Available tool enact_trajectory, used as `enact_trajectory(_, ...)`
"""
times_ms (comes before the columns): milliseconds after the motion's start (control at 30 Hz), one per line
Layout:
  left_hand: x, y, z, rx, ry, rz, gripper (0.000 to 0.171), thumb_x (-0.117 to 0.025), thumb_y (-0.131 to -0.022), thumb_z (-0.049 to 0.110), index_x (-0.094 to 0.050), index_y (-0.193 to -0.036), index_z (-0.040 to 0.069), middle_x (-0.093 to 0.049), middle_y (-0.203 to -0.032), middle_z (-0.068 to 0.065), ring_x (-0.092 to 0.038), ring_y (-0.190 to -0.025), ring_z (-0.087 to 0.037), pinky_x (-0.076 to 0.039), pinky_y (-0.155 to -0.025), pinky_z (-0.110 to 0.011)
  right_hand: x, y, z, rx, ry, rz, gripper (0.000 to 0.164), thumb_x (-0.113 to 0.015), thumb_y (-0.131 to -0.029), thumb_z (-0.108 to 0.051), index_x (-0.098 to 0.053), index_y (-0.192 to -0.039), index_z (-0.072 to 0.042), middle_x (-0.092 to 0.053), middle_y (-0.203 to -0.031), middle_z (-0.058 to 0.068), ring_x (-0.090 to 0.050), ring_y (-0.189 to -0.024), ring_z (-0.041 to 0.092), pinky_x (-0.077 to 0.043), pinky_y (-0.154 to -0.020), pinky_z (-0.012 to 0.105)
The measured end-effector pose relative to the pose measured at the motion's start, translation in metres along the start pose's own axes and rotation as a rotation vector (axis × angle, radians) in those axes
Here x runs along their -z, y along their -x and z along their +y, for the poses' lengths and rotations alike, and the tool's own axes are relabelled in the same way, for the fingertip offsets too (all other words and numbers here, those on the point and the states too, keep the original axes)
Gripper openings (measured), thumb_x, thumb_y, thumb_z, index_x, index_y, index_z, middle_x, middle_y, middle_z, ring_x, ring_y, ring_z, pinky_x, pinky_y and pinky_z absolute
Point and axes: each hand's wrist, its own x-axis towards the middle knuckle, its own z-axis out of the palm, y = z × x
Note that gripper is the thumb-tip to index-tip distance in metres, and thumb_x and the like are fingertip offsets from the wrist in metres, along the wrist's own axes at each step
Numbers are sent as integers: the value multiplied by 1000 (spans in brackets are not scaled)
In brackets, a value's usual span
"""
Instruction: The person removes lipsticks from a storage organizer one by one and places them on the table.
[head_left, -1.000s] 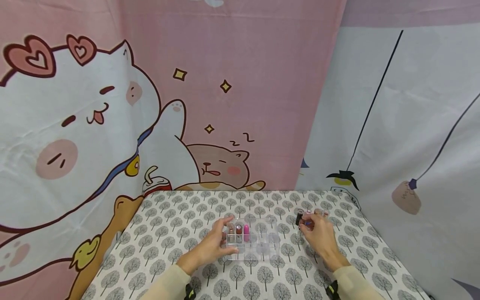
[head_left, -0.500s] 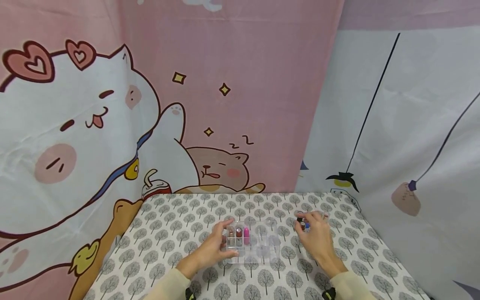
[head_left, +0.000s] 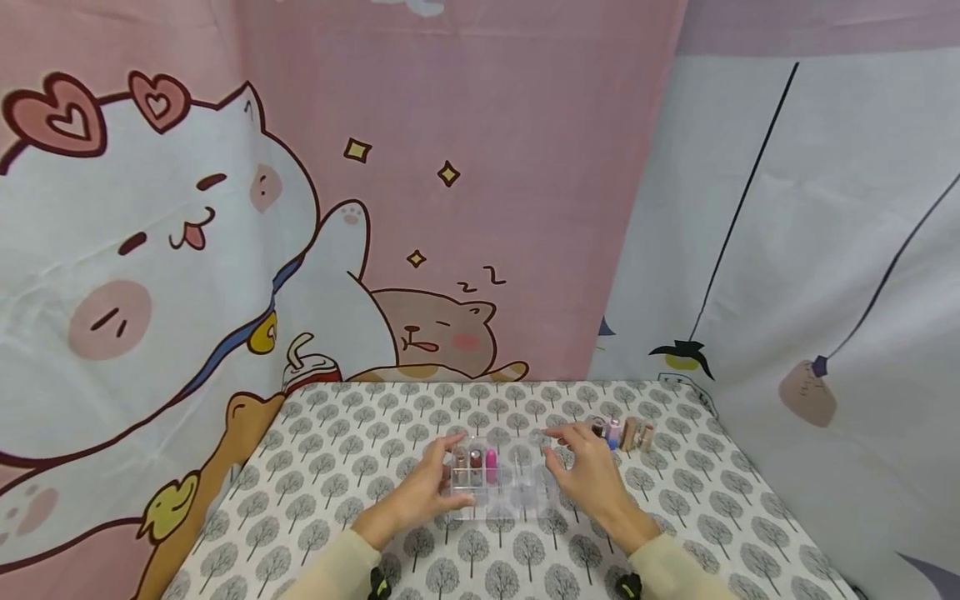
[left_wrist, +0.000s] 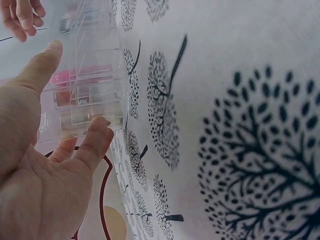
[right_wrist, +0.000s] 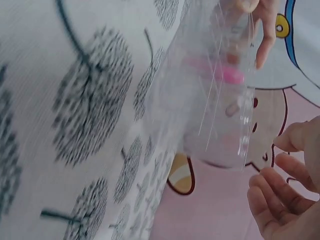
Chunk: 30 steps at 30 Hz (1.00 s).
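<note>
1. Pink/white cartoon backdrop [head_left: 555,167] behind table w/ tree-print cloth [head_left: 337,500].
2. Clear divided case [head_left: 517,510] on cloth, btwn both hands.
3. L hand [head_left: 420,492] grips case's L end, thumb nr side, fingers far side.
4. R hand [head_left: 588,471] just off case's R end; thumb & fingers apart, narrow gap, nothing seen btwn.
5. Pink tube [head_left: 491,465] + 2 brownish tubes [head_left: 476,461] in row, case's L compartments.
6. Small cosmetics [head_left: 628,435] grouped on cloth, beyond R hand.

It looks like a draped-off indoor corner, as cartoon-print cloth [head_left: 510,167] hangs behind a tree-patterned tabletop [head_left: 341,446].
</note>
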Motion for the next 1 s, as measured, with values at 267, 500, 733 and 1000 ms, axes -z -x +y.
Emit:
enact_trajectory(267, -1, -2, -2, -3, -14, 1, 112, -95, -98, 38, -24, -183, 27, -49, -160, -18, -62, -105, -18, -61, -87, -22, -20, -6, -21, -32, -98, -136, 36, -96, -91, -3, -84, -124, -7, -82, -117, 10, -82, -94, 27, -75, -78, 35)
enact_trajectory(500, -1, -2, -5, -13, -2, 4, 109, -95, -99, 34, -25, -183, 24, -48, -159, -23, -67, -109, -26, -61, -88, -23, -38, -9, -30, -40, -111, -215, 37, -97, -92, -7, -84, -126, -7, -83, -117, 8, -84, -95, 25, -75, -82, 32)
enact_trajectory(733, -1, -1, -5, -23, 23, -4, 110, -95, -99, 34, -25, -183, 24, -49, -159, -25, -72, -112, -33, -63, -90, -24, -52, -10, -32, -43, -118, -262, 36, -97, -92, -6, -85, -126, -4, -86, -117, 13, -86, -94, 27, -75, -83, 28)
enact_trajectory(1000, 0, -3, -2, -40, 29, -1, 111, -96, -97, 32, -25, -182, 20, -49, -160, -26, -74, -116, -33, -69, -95, -28, -61, -13, -37, -15, -119, -281, 37, -98, -92, -7, -84, -126, -2, -88, -116, 19, -88, -93, 32, -76, -79, 31)
